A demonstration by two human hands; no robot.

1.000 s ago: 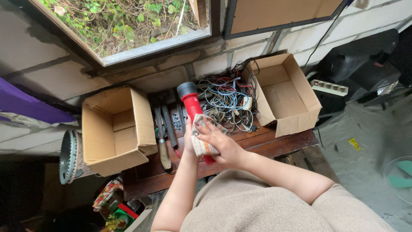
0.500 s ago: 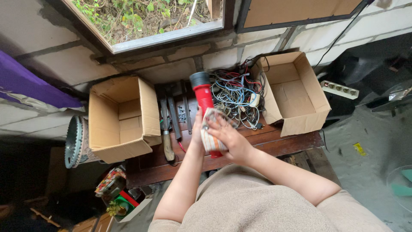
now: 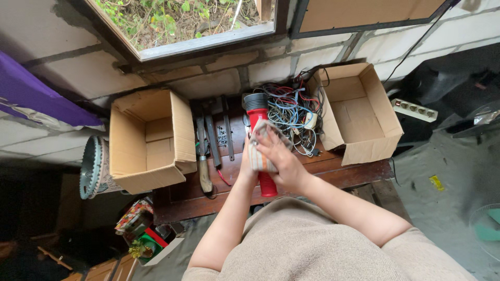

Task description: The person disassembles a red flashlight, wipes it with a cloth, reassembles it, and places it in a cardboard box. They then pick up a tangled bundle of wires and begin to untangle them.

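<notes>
A long red flashlight [image 3: 267,183] with a black head [image 3: 255,101] lies lengthwise over the dark wooden table [image 3: 338,174]. My left hand [image 3: 247,167] grips its body from the left side. My right hand [image 3: 281,161] presses a pale striped cloth [image 3: 259,147] against the flashlight's middle. Both hands meet over the red barrel, hiding most of it.
An empty cardboard box [image 3: 147,139] stands on its side at the left, another open box [image 3: 358,112] at the right. Hand tools [image 3: 204,156] and a tangle of coloured wires [image 3: 294,109] lie between them. A white power strip [image 3: 414,110] sits at the far right.
My right hand has slid the cloth a little up the flashlight's barrel. The camera view has shifted slightly; the flashlight stays held in place.
</notes>
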